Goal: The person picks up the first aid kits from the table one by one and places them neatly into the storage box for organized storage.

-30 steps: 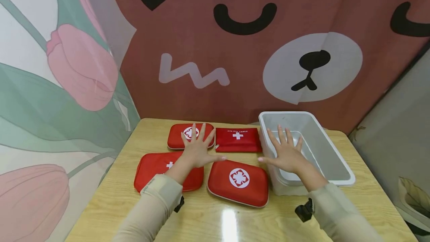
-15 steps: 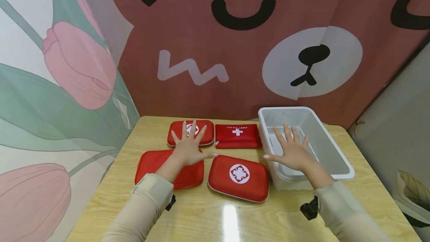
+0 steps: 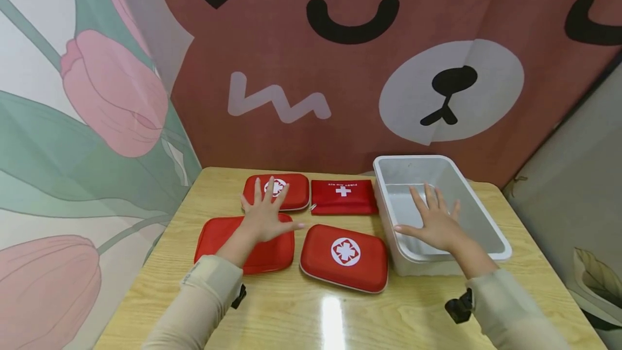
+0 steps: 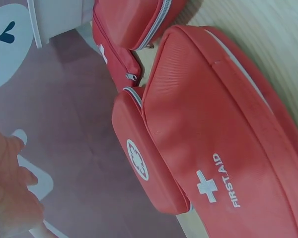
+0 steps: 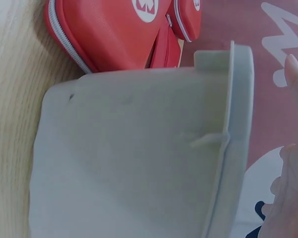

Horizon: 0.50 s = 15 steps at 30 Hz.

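My left hand (image 3: 264,219) hovers, fingers spread, over a large red first aid pouch (image 4: 198,114); it hides the pouch's printed cross in the head view. Its fingertips overlap a small red first aid case (image 3: 296,190) behind. My right hand (image 3: 434,226) is spread above the white plastic bin (image 3: 468,199), holding nothing. Between the hands lies a red hard-shell first aid case (image 3: 318,255) with a round white emblem. A flat red first aid pouch (image 3: 320,199), its lettering upside down, lies at the back beside the bin.
Everything stands on a light wooden table (image 3: 272,312). A curtain with a bear face (image 3: 272,26) hangs right behind the table's back edge. A flower-patterned curtain (image 3: 112,91) is on the left, and a grey surface (image 3: 573,177) on the right.
Both hands have drifted apart, the left one to the left and the right one further over the bin. The view has shifted slightly. The kits and bin stay in place.
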Motion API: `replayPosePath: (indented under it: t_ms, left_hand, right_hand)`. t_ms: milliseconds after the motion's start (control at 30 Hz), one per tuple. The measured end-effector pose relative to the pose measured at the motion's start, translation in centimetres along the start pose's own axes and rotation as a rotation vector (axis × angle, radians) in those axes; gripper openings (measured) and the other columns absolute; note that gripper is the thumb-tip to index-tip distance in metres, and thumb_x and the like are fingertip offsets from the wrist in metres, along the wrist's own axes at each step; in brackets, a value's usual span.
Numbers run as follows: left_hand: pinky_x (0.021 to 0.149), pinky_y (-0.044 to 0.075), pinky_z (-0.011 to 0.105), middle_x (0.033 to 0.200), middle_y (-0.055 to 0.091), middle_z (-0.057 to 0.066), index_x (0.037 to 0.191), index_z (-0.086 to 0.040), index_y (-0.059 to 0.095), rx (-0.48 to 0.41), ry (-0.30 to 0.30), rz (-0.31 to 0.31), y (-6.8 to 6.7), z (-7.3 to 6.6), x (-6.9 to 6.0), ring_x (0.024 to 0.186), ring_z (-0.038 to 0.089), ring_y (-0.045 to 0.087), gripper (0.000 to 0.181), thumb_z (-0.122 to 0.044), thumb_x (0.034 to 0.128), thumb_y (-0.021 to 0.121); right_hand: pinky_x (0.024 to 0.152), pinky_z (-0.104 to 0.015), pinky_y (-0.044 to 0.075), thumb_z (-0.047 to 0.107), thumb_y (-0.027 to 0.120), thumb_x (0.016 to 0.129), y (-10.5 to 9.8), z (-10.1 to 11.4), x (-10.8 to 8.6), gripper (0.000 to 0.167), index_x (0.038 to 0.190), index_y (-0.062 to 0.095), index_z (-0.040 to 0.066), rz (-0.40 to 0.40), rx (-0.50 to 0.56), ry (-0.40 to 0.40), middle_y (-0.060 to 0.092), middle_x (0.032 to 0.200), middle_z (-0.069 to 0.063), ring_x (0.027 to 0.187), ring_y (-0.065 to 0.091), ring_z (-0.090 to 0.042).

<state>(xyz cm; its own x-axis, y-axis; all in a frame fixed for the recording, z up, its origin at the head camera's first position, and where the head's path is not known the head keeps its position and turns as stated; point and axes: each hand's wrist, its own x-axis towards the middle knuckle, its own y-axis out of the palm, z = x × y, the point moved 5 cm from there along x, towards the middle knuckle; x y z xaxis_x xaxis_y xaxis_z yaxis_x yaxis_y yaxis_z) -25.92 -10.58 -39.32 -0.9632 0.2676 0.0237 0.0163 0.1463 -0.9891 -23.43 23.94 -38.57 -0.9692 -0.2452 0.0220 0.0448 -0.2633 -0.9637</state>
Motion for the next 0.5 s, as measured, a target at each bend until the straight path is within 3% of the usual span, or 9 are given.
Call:
replayPosePath:
  t_ms: [200,500]
  left_hand:
    - [0.084,-0.006,0.069,0.143,-0.004,0.013,0.139,-0.024,0.01,-0.013,0.002,-0.002,0.0,0.6,-0.2,0.124,0.041,-0.01,0.094,-0.075,0.0655,0.04]
    - [0.084,-0.009,0.068,0.143,-0.004,0.013,0.139,-0.022,0.014,-0.022,-0.004,-0.021,0.0,1.4,-0.9,0.124,0.041,-0.01,0.093,-0.074,0.0662,0.041]
  right_hand:
    - [0.081,-0.068,-0.013,0.063,0.048,0.073,-0.1,-0.8,-0.4,0.096,0.139,0.002,0.01,0.006,0.015,0.007,-0.007,0.138,-0.026,0.122,-0.011,-0.045]
    - [0.081,-0.067,-0.014,0.062,0.048,0.074,0.1,-1.6,-0.9,0.095,0.139,-0.005,0.016,0.006,0.021,0.011,-0.012,0.139,-0.023,0.122,-0.014,-0.043]
